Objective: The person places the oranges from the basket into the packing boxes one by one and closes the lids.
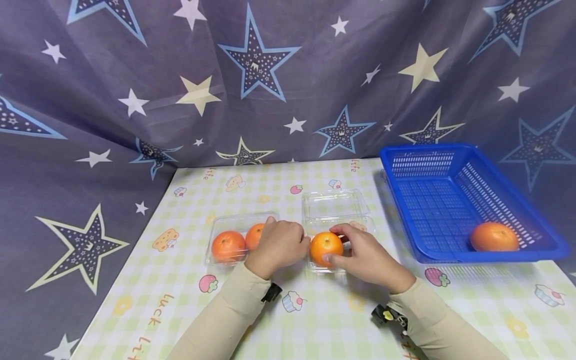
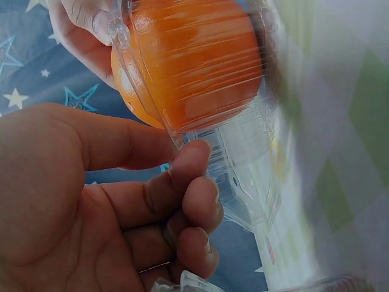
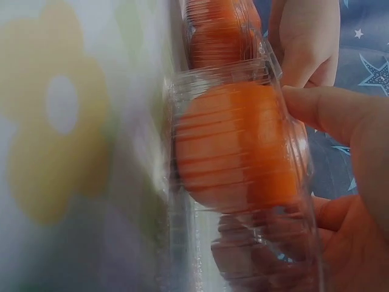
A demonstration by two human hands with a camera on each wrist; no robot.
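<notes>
In the head view, an open clear plastic clamshell box (image 1: 335,205) lies mid-table with its lid folded back. An orange (image 1: 326,246) sits in its near left part. My right hand (image 1: 371,257) holds this orange between thumb and fingers. The left hand (image 1: 283,245) pinches the box's left rim, as the left wrist view shows with thumb and index finger at the plastic edge (image 2: 176,139). Just left of that hand stands a second clear box (image 1: 245,218) with two oranges (image 1: 228,246) in view, one partly behind the hand. Ribbed box wall covers the orange's lower side (image 3: 237,146) in the right wrist view.
A blue plastic basket (image 1: 405,220) stands at the right, with one orange fruit (image 1: 495,237) in its near right corner. The checked tablecloth (image 1: 180,280) spreads beneath everything. A dark curtain with stars (image 1: 279,115) hangs behind and at the left.
</notes>
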